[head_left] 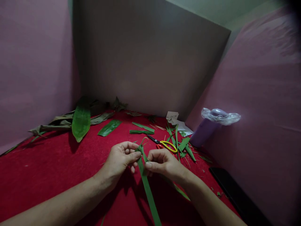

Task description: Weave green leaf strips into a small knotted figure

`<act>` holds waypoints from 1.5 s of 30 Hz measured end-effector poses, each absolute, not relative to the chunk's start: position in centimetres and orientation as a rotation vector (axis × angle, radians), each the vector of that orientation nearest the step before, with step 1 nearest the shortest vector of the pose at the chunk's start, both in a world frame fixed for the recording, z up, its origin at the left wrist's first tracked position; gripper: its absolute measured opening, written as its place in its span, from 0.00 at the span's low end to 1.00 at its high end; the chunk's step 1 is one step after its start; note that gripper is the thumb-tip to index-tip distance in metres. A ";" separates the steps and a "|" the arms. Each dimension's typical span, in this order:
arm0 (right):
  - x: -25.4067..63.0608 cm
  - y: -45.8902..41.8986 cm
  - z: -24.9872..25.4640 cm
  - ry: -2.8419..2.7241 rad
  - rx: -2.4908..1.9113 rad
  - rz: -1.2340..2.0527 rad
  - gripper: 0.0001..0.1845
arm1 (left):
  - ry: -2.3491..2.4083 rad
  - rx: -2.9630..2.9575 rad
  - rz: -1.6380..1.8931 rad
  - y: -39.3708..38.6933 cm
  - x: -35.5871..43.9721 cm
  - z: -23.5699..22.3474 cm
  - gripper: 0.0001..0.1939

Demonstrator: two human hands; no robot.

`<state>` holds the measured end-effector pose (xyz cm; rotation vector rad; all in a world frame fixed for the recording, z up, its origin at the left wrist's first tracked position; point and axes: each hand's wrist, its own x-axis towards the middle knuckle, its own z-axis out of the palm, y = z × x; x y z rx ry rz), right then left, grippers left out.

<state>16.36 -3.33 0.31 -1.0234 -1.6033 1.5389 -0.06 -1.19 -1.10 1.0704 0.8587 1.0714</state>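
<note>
A long green leaf strip hangs down between my hands, its upper end folded and topped by a thin loop. My left hand pinches the folded part between thumb and fingers. On the other side, my right hand grips a second length of the strip just below the fold, and that length runs on behind the wrist. Just beyond my hands lies a pair of scissors with yellow and red handles and dark blades. My right palm and some fingertips are hidden.
Cut leaf pieces and thin sticks litter the red cloth. A broad leaf stands out among dried leaves at left. A purple tumbler with plastic over its top, white papers and a black phone-like slab are at right. Walls enclose the space.
</note>
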 end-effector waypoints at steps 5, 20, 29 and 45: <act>16.9 -2.9 -0.5 -1.688 -1.171 1.315 0.12 | 0.883 1.061 1.052 -1.2 0.0 -1.3 0.13; 15.5 -2.5 -1.3 -1.426 -1.031 1.421 0.17 | 0.884 1.098 0.953 -1.0 -0.1 -1.8 0.12; 15.6 -2.7 -1.0 -1.518 -1.139 1.421 0.13 | 0.924 1.065 0.963 -0.8 0.0 -2.1 0.13; 15.7 -2.5 -0.9 -1.545 -1.226 1.267 0.11 | 0.907 1.070 0.956 -0.9 -0.1 -2.0 0.09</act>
